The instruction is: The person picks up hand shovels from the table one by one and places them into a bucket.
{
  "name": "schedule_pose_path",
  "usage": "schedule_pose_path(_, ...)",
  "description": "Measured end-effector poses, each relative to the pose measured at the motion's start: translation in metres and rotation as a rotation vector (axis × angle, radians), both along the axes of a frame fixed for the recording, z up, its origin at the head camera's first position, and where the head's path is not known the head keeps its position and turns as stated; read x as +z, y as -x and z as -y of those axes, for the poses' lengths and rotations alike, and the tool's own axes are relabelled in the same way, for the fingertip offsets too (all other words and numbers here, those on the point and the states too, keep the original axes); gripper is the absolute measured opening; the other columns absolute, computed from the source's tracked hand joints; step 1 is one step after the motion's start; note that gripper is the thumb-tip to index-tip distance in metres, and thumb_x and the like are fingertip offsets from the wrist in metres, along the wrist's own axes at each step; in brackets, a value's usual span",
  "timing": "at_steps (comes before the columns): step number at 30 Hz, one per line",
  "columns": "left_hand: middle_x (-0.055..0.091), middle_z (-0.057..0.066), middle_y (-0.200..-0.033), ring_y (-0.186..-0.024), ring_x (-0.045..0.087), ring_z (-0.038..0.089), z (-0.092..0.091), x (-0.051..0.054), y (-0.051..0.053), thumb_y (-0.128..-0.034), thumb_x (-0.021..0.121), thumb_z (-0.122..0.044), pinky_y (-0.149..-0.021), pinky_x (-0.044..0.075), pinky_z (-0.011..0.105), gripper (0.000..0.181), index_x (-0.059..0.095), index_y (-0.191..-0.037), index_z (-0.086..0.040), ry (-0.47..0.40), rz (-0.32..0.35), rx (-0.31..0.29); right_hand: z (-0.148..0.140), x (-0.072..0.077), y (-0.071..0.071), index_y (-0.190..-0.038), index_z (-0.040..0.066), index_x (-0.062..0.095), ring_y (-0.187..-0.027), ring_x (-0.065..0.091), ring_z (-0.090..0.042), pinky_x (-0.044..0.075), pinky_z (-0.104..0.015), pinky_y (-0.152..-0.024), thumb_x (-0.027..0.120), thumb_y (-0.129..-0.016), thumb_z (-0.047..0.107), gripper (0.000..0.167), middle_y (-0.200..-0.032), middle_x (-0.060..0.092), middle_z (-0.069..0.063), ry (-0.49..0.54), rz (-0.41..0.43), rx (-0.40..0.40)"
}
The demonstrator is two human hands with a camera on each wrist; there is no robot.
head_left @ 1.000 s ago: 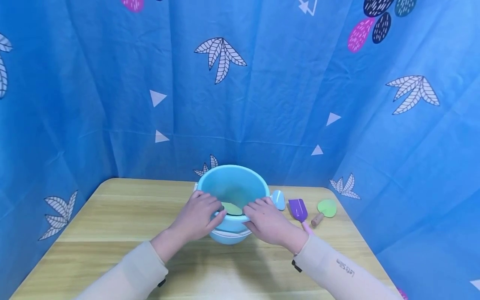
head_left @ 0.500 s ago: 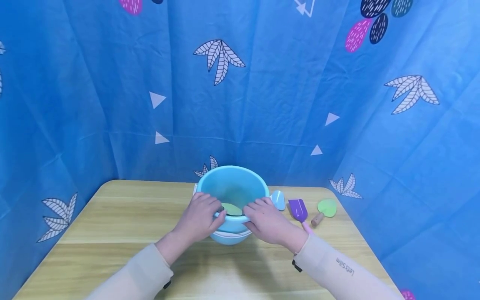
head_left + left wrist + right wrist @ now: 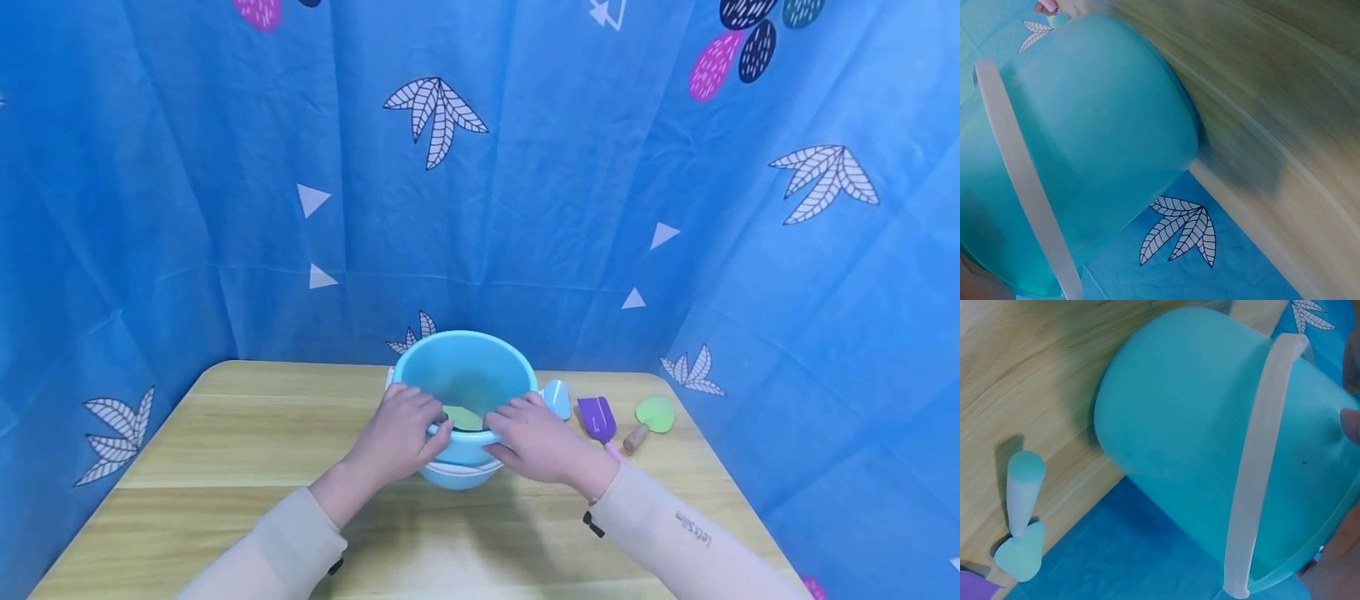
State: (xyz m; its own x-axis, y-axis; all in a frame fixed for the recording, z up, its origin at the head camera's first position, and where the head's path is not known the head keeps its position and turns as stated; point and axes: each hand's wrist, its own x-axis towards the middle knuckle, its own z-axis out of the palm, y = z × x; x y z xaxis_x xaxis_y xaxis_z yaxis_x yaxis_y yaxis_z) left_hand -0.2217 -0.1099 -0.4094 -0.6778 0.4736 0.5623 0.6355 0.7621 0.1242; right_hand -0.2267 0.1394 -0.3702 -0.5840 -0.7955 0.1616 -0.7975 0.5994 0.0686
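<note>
A turquoise bucket (image 3: 465, 336) is near the far edge of the table, its opening turned up toward the head view. My left hand (image 3: 397, 429) grips the near-left rim, fingers over the edge and thumb outside. On the near-right rim, my right hand (image 3: 536, 442) grips likewise; its thumb (image 3: 1351, 425) presses the outer wall in the right wrist view. A white handle (image 3: 1260, 462) hangs down across the bucket's near side. Something pale green (image 3: 462, 417) with a dark edge shows inside, its kind unclear. Only part of the left hand (image 3: 982, 284) appears in the left wrist view.
Right of the bucket lie a light blue toy shovel (image 3: 557, 399), a purple shovel (image 3: 596, 418) with a pink handle, and a green shovel (image 3: 656, 414) with a brown handle. Blue patterned cloth (image 3: 480, 208) hangs behind and beside the wooden table (image 3: 247, 433).
Both hands keep their grip on the bucket's rim, and the bucket stays in place. The left forearm has shifted slightly to the right, and the head view has moved a little.
</note>
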Motion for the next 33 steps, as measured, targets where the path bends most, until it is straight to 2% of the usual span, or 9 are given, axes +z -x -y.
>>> schedule_pose_path(8, 0.060, -0.010, -0.077, -0.076, 0.049, 0.011, 0.000, 0.000, 0.001, -0.0966, 0.051, -0.036, -0.088, 0.039, 0.040, 0.026, 0.066, -0.083, -0.020, 0.014, 0.010, 0.005, 0.000, 0.009, 0.000, -0.113, 0.021, 0.063, -0.100, 0.058, -0.013, 0.039, -0.041, -0.095, 0.051, -0.099, 0.055, 0.039, -0.100, 0.066, 0.011, 0.013, 0.143, -0.041)
schedule_pose_path(13, 0.059, -0.010, -0.076, -0.076, 0.049, 0.011, 0.000, 0.000, 0.001, -0.0967, 0.050, -0.036, -0.088, 0.039, 0.040, 0.026, 0.065, -0.082, -0.021, 0.019, 0.008, 0.007, -0.001, 0.011, 0.000, -0.113, 0.021, 0.063, -0.105, 0.058, -0.014, 0.039, -0.043, -0.098, 0.041, -0.099, 0.062, 0.049, -0.101, 0.065, 0.011, 0.042, 0.190, -0.039)
schedule_pose_path(21, 0.059, -0.010, -0.076, -0.076, 0.049, 0.011, 0.001, 0.000, 0.000, -0.0968, 0.050, -0.036, -0.088, 0.039, 0.040, 0.027, 0.065, -0.082, -0.020, 0.011, 0.006, 0.006, -0.001, 0.013, 0.000, -0.110, 0.021, 0.063, -0.100, 0.055, -0.012, 0.040, -0.042, -0.095, 0.040, -0.101, 0.058, 0.045, -0.098, 0.063, 0.012, 0.050, 0.185, -0.031)
schedule_pose_path(27, 0.058, -0.010, -0.075, -0.076, 0.049, 0.011, 0.001, 0.001, 0.000, -0.0962, 0.051, -0.036, -0.087, 0.039, 0.039, 0.027, 0.065, -0.081, -0.020, 0.007, 0.009, 0.006, -0.001, 0.018, -0.001, -0.111, 0.022, 0.064, -0.100, 0.054, -0.011, 0.043, -0.041, -0.094, 0.040, -0.101, 0.059, 0.045, -0.100, 0.064, 0.012, 0.077, 0.227, -0.048)
schedule_pose_path(33, 0.060, -0.009, -0.076, -0.077, 0.049, 0.011, 0.001, 0.002, -0.001, -0.0967, 0.050, -0.037, -0.088, 0.038, 0.039, 0.027, 0.066, -0.082, -0.020, 0.009, 0.015, 0.006, -0.002, 0.023, -0.001, -0.109, 0.021, 0.065, -0.095, 0.052, -0.010, 0.046, -0.037, -0.088, 0.046, -0.102, 0.052, 0.038, -0.099, 0.064, 0.012, 0.092, 0.225, -0.044)
